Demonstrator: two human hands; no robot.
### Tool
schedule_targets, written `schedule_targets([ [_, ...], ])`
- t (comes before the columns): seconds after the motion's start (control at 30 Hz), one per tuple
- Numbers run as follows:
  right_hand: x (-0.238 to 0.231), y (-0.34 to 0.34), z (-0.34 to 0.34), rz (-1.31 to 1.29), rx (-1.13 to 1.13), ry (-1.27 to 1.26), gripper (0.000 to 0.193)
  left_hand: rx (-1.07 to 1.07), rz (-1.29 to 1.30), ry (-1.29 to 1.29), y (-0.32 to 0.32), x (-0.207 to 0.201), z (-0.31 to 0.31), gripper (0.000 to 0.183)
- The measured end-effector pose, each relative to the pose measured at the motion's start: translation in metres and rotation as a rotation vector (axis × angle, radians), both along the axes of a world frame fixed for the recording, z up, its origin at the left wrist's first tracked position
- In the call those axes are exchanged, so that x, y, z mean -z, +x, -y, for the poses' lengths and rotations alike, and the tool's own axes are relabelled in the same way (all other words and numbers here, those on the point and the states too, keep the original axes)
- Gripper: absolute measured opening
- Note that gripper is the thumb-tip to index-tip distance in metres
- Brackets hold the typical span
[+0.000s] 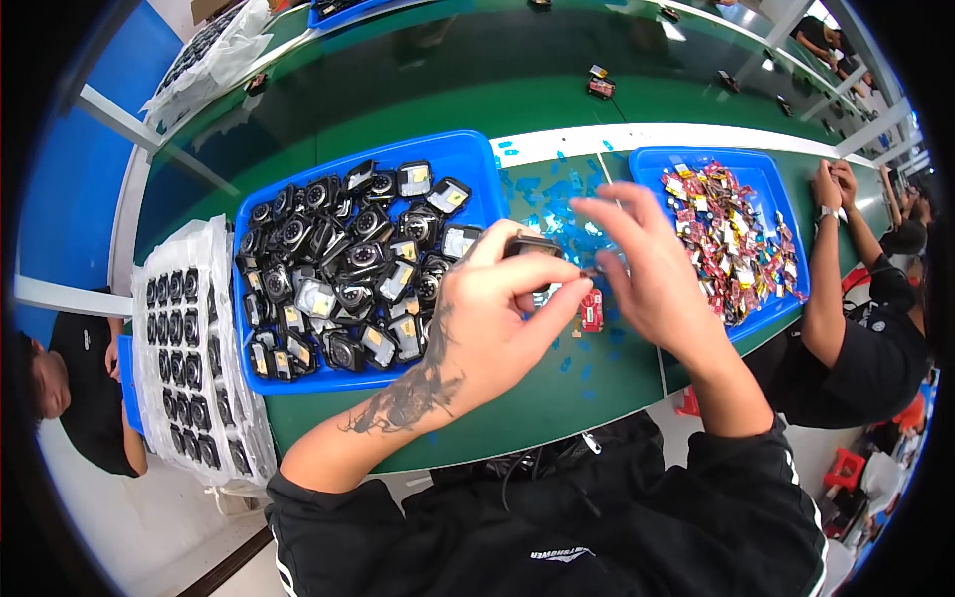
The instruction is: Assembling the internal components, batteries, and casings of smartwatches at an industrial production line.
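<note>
My left hand (502, 303) is closed around a dark watch case (532, 245), gripping it between fingers and thumb above the green table. Close by on the right, my right hand (652, 274) has its fingers spread, its thumb near my left thumb tip. A small dark piece (591, 272) shows between the two thumbs; which hand touches it is hard to make out. Just below lies a flat red piece with a pale label (593, 311), perhaps a small battery. Scattered small blue film pieces (547, 189) lie on the table beyond my hands.
At left, a blue tray (489, 164) is heaped with black watch cases. A blue tray (647, 157) at right holds many red and silver pieces. White stacked trays (154, 398) of watch parts stand far left. A co-worker (846, 328) sits right, another person (90, 388) left.
</note>
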State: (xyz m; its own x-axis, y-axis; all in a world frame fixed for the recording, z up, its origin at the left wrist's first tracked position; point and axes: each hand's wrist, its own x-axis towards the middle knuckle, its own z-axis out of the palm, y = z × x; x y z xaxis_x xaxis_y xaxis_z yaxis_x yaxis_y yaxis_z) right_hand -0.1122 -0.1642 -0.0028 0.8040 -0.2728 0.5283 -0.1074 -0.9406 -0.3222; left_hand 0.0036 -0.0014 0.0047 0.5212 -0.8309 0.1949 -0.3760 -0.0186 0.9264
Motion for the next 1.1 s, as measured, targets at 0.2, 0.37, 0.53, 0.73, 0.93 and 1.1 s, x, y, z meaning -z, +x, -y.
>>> schedule_targets([
  [0.2,-0.002,-0.006,-0.031,0.181,-0.236,1.108,0.017,0.045,-0.378,-0.112,-0.001,0.007,0.003,0.011],
  [0.37,-0.01,-0.007,-0.028,0.281,-0.104,1.061,0.014,0.048,-0.456,-0.119,0.004,0.01,0.005,0.035],
  [0.53,-0.026,0.0,-0.036,0.01,-0.153,0.763,0.022,0.047,-0.625,-0.387,0.0,0.012,0.009,0.053],
  [0.73,-0.026,0.013,-0.034,0.061,-0.163,0.499,0.022,0.172,-0.632,-0.25,0.001,0.01,0.003,0.048],
  [0.93,-0.031,0.011,-0.038,0.04,-0.001,0.614,0.012,0.2,-0.61,-0.228,0.0,0.009,0.002,0.048],
  [1.1,-0.031,0.011,-0.037,0.019,-0.024,0.563,0.011,0.201,-0.588,-0.198,0.0,0.01,0.002,0.049],
])
